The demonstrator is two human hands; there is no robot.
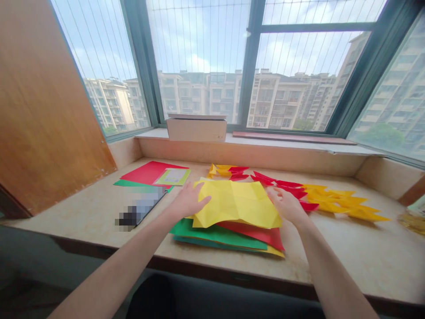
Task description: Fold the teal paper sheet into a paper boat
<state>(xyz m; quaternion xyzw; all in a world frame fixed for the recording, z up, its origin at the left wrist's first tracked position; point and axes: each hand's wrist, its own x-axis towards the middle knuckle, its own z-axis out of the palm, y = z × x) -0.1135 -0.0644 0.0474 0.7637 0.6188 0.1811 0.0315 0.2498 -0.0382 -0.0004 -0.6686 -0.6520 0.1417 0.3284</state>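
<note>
A creased yellow paper sheet (237, 201) lies on a stack of coloured papers, its surface marked with fold lines and its edges raised. My left hand (190, 198) rests at the sheet's left edge, thumb and fingers spread. At the upper right edge, the curled fingers of my right hand (284, 201) pinch the same sheet; part of that grip is hidden. Below the sheet show green paper (215, 237) and red paper (265, 235). Just beyond my right hand stand folded red paper pieces (294, 188), with folded yellow paper pieces (341, 203) farther right.
On the left lie red sheets (146, 172), a yellow-green packet (172, 176) and a partly blurred phone-like object (144, 208). A white box (196, 128) stands on the windowsill. The tabletop's front edge (239, 277) runs close to me, and a wooden panel (59, 110) rises at left.
</note>
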